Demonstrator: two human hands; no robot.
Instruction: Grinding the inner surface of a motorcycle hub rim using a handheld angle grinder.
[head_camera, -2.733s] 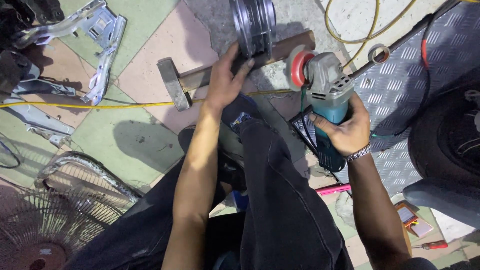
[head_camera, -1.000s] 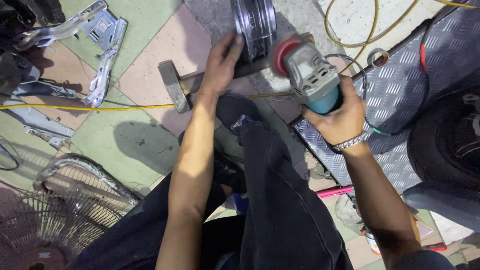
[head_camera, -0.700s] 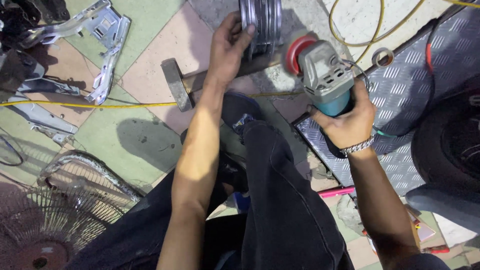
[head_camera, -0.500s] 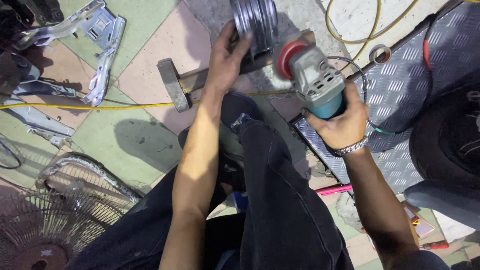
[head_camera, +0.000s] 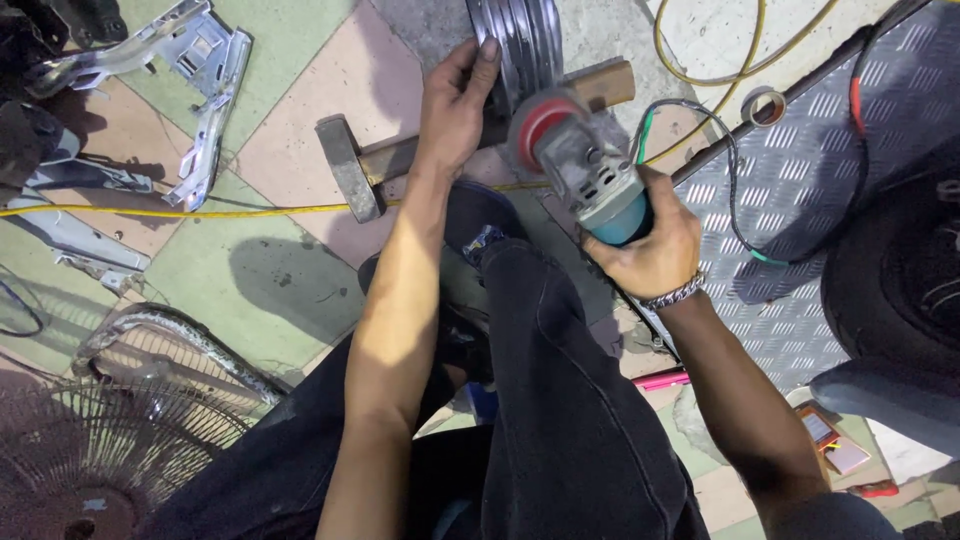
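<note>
My left hand (head_camera: 455, 105) presses on the left side of a shiny metal wheel rim (head_camera: 520, 45) standing upright at the top of the view. My right hand (head_camera: 650, 245) grips the teal body of an angle grinder (head_camera: 585, 170). Its red disc (head_camera: 540, 125) sits close to the rim's lower edge; I cannot tell whether they touch. A hammer (head_camera: 345, 165) with a wooden handle (head_camera: 600, 85) lies flat on the floor under the rim. My dark-trousered leg and shoe (head_camera: 480, 225) are just below the rim.
A yellow cable (head_camera: 200, 210) runs across the tiled floor. Grey metal brackets (head_camera: 205, 70) lie at top left, a wire fan guard (head_camera: 120, 440) at bottom left. A checkered metal plate (head_camera: 820, 170) and a dark tyre (head_camera: 900, 270) fill the right side.
The grinder has come down and left from its raised position, bringing its red disc close to the rim. My left hand has stayed on the rim, shifting slightly.
</note>
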